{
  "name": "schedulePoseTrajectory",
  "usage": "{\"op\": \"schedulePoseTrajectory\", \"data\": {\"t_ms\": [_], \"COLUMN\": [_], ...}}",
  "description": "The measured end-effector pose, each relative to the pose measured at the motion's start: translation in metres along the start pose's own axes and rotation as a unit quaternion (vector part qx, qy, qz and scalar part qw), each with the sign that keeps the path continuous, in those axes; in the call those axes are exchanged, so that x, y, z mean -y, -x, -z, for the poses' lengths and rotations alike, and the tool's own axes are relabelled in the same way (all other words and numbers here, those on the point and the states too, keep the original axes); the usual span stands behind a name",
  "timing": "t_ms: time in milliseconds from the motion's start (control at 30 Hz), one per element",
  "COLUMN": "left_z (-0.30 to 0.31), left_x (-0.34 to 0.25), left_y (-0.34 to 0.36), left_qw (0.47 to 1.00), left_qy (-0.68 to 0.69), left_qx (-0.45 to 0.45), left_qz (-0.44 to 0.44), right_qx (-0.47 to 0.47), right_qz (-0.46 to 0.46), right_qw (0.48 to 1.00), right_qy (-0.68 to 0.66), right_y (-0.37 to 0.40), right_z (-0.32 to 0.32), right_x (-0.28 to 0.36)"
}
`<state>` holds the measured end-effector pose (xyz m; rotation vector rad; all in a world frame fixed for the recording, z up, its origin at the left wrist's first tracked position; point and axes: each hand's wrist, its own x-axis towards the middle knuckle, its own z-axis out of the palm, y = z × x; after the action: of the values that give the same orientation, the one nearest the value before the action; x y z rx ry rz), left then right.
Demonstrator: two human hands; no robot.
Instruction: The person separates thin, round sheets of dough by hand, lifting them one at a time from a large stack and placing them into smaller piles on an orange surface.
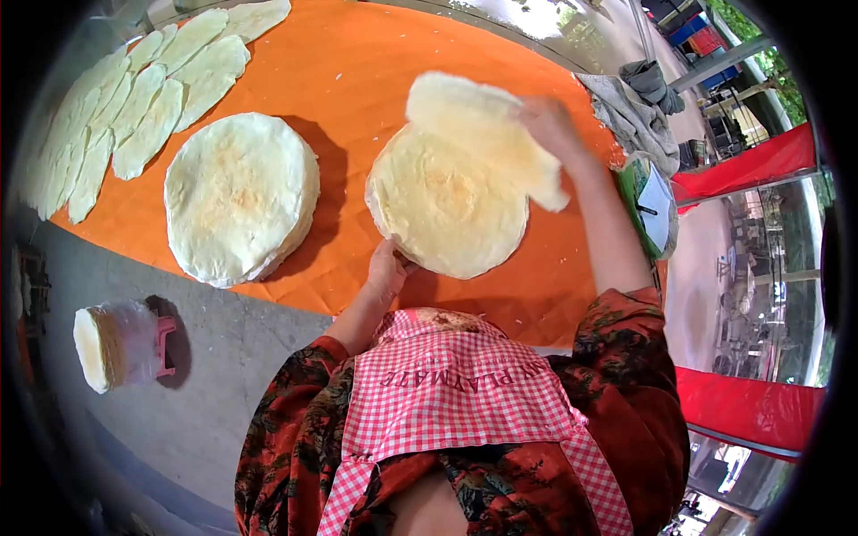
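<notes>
A round stack of pale flatbreads (pixel 447 219) lies on the orange table cover (pixel 357 80) in front of me. My right hand (pixel 550 125) is closed on the upper right edge of a lifted flatbread (pixel 474 121), which hangs bent over the far side of the stack. At the stack's near left edge, my left hand (pixel 391 266) touches the rim, its fingers partly hidden and their grip unclear. A taller stack of flatbreads (pixel 237 196) stands to the left. Beyond it, several thin oval sheets (pixel 147 116) overlap at the far left.
A grey cloth (pixel 630 121) and a green and white packet (pixel 648 205) with a dark pen-like item lie at the table's right edge. On the floor at left, a plastic-wrapped stack of flatbreads (pixel 112 344) rests on a pink stool (pixel 166 344).
</notes>
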<state>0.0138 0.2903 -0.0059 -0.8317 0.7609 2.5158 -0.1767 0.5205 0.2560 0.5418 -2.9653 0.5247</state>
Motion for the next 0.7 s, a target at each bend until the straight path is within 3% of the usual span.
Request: {"op": "schedulePoseTrajectory", "data": {"t_ms": [100,133,200,300,367,500,600,700], "left_z": [0.001,-0.001,-0.004,-0.007,-0.015,-0.012,-0.011,-0.01], "left_x": [-0.005,-0.006,-0.007,-0.007,-0.001,0.009,0.015,0.02], "left_y": [0.003,0.005,0.008,0.021,0.03,0.025,0.018,0.014], "left_qw": [0.998,0.998,0.997,0.993,0.993,0.994,0.994,0.994], "left_qy": [0.042,0.048,0.031,-0.028,-0.051,-0.055,-0.073,-0.071], "left_qx": [0.023,0.029,0.066,0.117,0.101,0.08,0.072,0.056], "left_qz": [0.03,0.029,0.018,-0.015,-0.042,-0.044,-0.046,-0.054], "right_qx": [-0.039,0.028,-0.048,0.068,0.028,-0.015,0.057,0.115], "right_qz": [0.066,0.079,0.125,0.079,0.114,0.186,0.081,0.129], "right_qw": [0.996,0.974,0.988,0.993,0.993,0.982,0.989,0.985], "right_qy": [0.055,0.212,0.074,0.05,0.033,-0.03,-0.111,-0.028], "right_y": [0.026,0.033,0.065,0.112,0.145,0.158,0.156,0.163], "right_z": [0.025,0.011,-0.06,-0.161,-0.21,-0.208,-0.208,-0.197], "right_x": [0.052,0.058,0.047,0.042,0.035,0.032,0.009,0.021]}}
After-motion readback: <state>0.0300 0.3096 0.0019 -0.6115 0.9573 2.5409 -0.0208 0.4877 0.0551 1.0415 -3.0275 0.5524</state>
